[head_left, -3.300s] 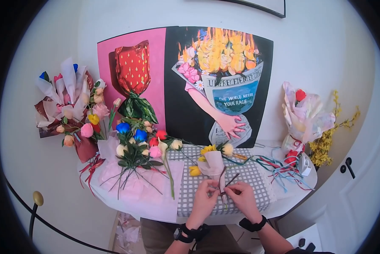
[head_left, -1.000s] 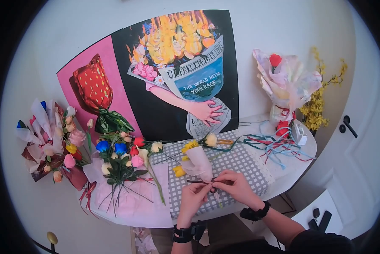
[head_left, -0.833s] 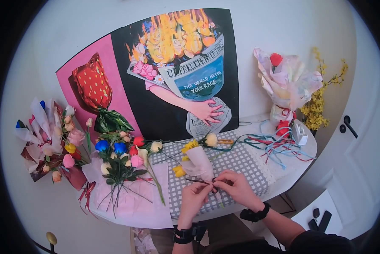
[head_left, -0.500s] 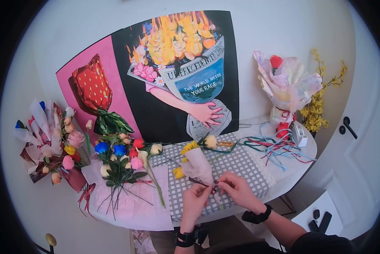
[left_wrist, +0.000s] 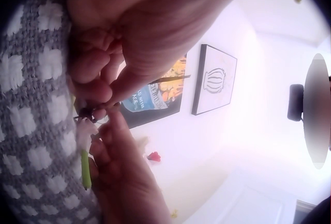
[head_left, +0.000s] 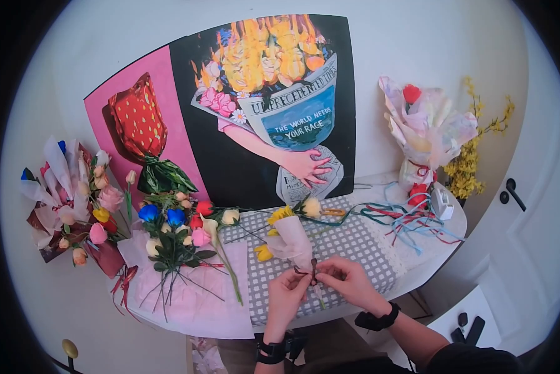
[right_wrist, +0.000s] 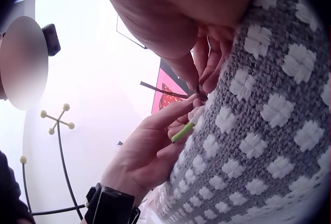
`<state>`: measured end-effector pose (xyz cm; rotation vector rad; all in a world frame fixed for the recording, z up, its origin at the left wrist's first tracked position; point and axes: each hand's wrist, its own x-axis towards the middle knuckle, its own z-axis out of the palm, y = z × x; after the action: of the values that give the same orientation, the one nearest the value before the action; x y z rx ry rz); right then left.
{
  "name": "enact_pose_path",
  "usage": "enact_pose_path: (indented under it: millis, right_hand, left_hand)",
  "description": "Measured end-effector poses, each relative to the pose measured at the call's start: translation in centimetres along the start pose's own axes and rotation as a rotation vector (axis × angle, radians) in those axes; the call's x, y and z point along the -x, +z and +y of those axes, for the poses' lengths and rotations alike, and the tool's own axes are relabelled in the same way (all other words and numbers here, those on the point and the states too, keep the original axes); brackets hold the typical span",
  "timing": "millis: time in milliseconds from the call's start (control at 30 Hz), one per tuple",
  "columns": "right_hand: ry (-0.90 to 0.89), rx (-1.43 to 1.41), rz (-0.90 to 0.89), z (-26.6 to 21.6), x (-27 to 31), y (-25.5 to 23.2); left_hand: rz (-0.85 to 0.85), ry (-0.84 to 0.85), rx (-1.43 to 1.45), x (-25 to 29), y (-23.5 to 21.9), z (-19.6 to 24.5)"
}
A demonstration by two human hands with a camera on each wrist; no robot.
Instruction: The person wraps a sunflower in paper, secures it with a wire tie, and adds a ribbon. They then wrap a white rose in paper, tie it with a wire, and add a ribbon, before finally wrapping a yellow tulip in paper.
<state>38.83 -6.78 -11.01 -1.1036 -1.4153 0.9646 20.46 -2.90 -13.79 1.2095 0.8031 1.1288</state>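
A small bouquet in pale pink wrap (head_left: 295,242) lies on the grey checked cloth (head_left: 367,262), yellow flowers at its upper end. Around its narrow lower part runs a dark ribbon (head_left: 313,267). My left hand (head_left: 285,295) pinches the ribbon from the left, my right hand (head_left: 348,280) from the right, fingertips nearly meeting. In the right wrist view a loose ribbon end (right_wrist: 164,90) sticks out past the fingers. Below the hands a green stem (left_wrist: 86,170) pokes out of the wrap in the left wrist view. The knot area is mostly hidden by fingers.
Loose flowers (head_left: 175,217) and pink paper (head_left: 186,299) lie to the left, near wrapped bouquets. Tangled ribbons (head_left: 411,218) and another wrapped bouquet (head_left: 426,124) are at the right. Behind stands a painted board (head_left: 230,168). Keys and a dark object (head_left: 475,330) rest on a low white surface.
The head view has shifted, so the scene sits further left. The ribbon end that pointed left across the wrap now stands upward between the hands, which remain at the stems.
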Motion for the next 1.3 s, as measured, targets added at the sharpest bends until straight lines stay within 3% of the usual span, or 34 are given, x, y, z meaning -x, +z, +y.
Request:
enact_pose_path:
  millis: [133,200,433,633,700,867,1000,1100,1300]
  right_hand:
    - [0.023,-0.048,-0.065,0.4,-0.1,-0.4]
    - [-0.076,-0.004,-0.095,0.5,-0.3,-0.3]
    - [-0.169,0.213,-0.149,-0.6,-0.3,0.4]
    - [-0.053,0.177,-0.104,-0.4,-0.2,0.5]
    - [0.07,-0.003,-0.014,0.1,-0.2,0.7]
    - [0.007,0.064,-0.043,0.8,-0.7,0.4]
    - [0.019,0.047,-0.07,1.3,-1.0,0.1]
    - [0.088,0.079,-0.082,0.6,-0.7,-0.1]
    - [0.05,0.035,-0.082,0.3,-0.7,0.0]
  left_hand:
    - [0.014,0.014,-0.051,0.2,0.3,0.8]
    - [0.034,0.034,-0.075,0.3,0.3,0.8]
    - [-0.017,0.022,0.005,0.0,-0.2,-0.1]
    - [0.004,0.079,-0.009,0.2,0.1,-0.1]
    - [0.003,0.104,0.009,0.3,0.2,0.0]
    - [-0.077,0.158,0.028,0.9,-0.1,1.0]
    - [-0.076,0.195,-0.056,0.8,-0.2,0.6]
    - [-0.036,0.131,-0.062,0.4,0.1,0.3]
    - [-0.034,0.176,-0.13,0.9,-0.1,0.7]
